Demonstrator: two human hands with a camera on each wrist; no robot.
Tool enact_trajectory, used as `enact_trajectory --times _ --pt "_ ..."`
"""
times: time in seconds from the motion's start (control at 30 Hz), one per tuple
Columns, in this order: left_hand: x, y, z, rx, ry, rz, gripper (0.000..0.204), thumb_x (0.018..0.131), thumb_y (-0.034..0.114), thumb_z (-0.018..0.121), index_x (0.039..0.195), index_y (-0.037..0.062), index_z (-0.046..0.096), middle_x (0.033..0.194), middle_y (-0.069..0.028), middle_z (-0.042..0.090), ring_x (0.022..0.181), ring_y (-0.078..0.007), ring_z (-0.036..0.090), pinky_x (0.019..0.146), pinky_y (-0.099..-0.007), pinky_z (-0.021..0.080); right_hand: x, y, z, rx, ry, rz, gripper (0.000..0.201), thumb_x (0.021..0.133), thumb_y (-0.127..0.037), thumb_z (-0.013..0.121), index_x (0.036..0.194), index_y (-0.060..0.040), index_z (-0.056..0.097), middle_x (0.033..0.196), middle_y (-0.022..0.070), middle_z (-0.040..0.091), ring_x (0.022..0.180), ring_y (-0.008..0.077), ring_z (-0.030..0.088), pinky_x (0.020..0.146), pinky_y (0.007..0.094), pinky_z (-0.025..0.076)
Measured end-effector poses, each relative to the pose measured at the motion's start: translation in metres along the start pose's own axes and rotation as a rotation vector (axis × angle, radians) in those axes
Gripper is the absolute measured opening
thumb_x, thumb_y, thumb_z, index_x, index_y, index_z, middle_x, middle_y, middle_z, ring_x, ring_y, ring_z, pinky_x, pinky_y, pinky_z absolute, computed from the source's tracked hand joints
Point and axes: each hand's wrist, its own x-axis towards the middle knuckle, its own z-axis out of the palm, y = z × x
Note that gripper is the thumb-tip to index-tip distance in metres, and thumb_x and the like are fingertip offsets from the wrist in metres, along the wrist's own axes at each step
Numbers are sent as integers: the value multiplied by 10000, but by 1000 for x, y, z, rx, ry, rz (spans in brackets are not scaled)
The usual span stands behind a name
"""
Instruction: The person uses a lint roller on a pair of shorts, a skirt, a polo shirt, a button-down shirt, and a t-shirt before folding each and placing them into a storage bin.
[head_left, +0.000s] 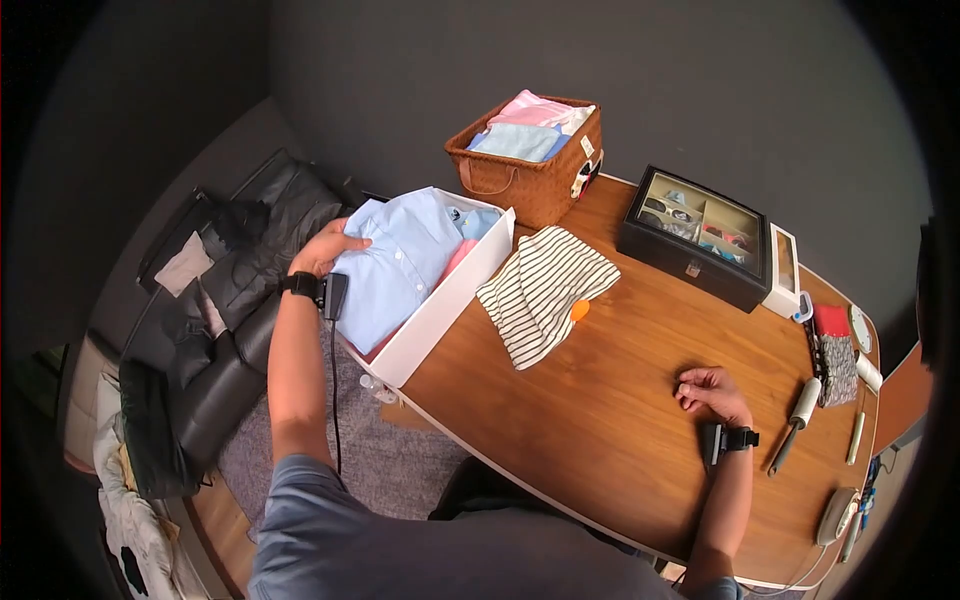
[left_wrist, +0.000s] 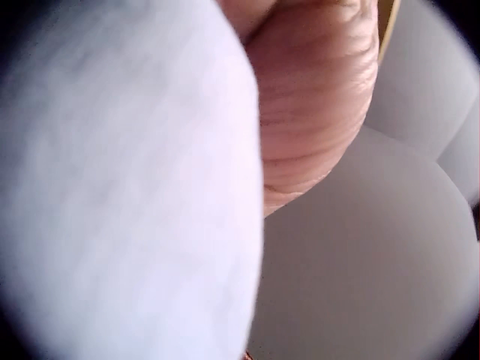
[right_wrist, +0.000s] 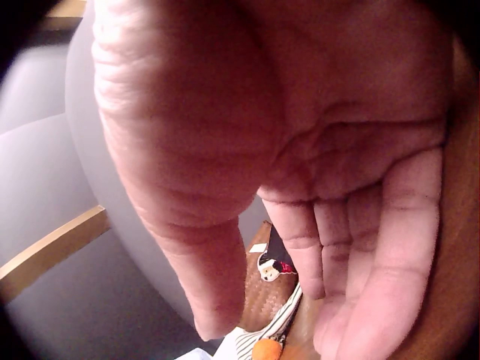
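Note:
My left hand (head_left: 323, 247) grips the left edge of a folded light blue shirt (head_left: 395, 265), thumb on top and fingers hidden. The shirt has white buttons and lies over a white box (head_left: 440, 325) at the table's left end. Pale cloth (left_wrist: 127, 187) fills much of the left wrist view, beside the palm. At the table's right, my right hand (head_left: 712, 392) rests with fingers loosely bent and holds nothing; the right wrist view shows its palm (right_wrist: 352, 150) bare. Between the hands lies a black-and-white striped cloth (head_left: 540, 285) with a small orange piece (head_left: 580, 311) on it.
A brown woven basket (head_left: 545, 195) of folded clothes stands behind the box. Farther right are a black compartment case (head_left: 690, 275) with a clear lid, a lint roller (head_left: 800, 415), a red and grey knit piece (head_left: 836, 360) and a corded white device (head_left: 838, 515).

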Motion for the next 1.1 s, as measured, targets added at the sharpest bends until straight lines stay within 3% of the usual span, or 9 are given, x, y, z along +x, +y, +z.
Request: enact_trajectory --times 0.13,0.23,0.3,0.4,0.47,0.57,0.7,0.8,1.1 --pt "21 -61 -18 -61 31 -104 404 797 30 724 1191 -13 644 1034 -56 705 894 -149 665 855 -281 525 0 -3 2 5 15 11 256 847 -138 774 1038 -9 664 826 57 707 661 114 655 598 247 549" --pt "42 -103 -36 220 -63 -184 538 759 107 759 1268 10 611 1040 -65 709 910 -177 668 881 -308 525 0 -4 2 6 17 24 252 849 -142 773 1034 -10 664 818 55 705 656 112 654 594 244 548" --pt "39 -99 -23 784 51 -354 556 749 164 766 1272 45 620 1169 -82 688 979 -215 671 875 -333 524 0 -4 2 1 18 21 249 849 -146 773 1030 -12 666 815 53 704 654 110 653 591 243 546" --pt "27 -102 -2 1050 242 -199 600 715 251 782 1266 62 638 1234 -125 666 1016 -287 672 899 -372 523 3 1 0 -19 15 17 250 855 -148 769 1036 -13 662 829 63 708 653 115 658 582 243 546" --pt "30 -93 11 1174 205 -155 539 708 291 782 1183 56 681 1231 -176 652 1042 -338 663 897 -396 532 3 2 -1 -35 11 13 254 859 -146 764 1047 -13 657 844 75 713 654 121 664 576 245 548" --pt "30 -67 47 1521 438 -62 342 752 304 754 991 61 722 1027 -169 700 974 -333 693 833 -443 564 2 1 1 -8 21 20 261 859 -146 763 1052 -8 656 842 77 712 647 122 663 576 245 551" --pt "49 -51 74 1176 68 175 404 758 359 748 1023 55 718 1060 -200 690 1046 -368 653 889 -402 534 2 -3 3 -44 30 38 269 857 -154 766 1051 -3 656 843 78 712 651 125 664 583 249 560" --pt "65 -47 108 1104 -103 136 448 742 364 751 1038 30 710 1103 -213 682 1100 -375 626 934 -397 509 3 0 1 -41 27 29 272 854 -159 769 1051 -8 657 845 77 712 655 124 664 587 252 561" --pt "83 -51 132 1198 -95 -19 541 725 454 720 997 -14 714 1066 -231 693 1026 -349 670 869 -411 535 -1 -1 3 27 4 28 234 856 -157 767 1033 -42 666 828 33 702 677 101 643 593 231 523"
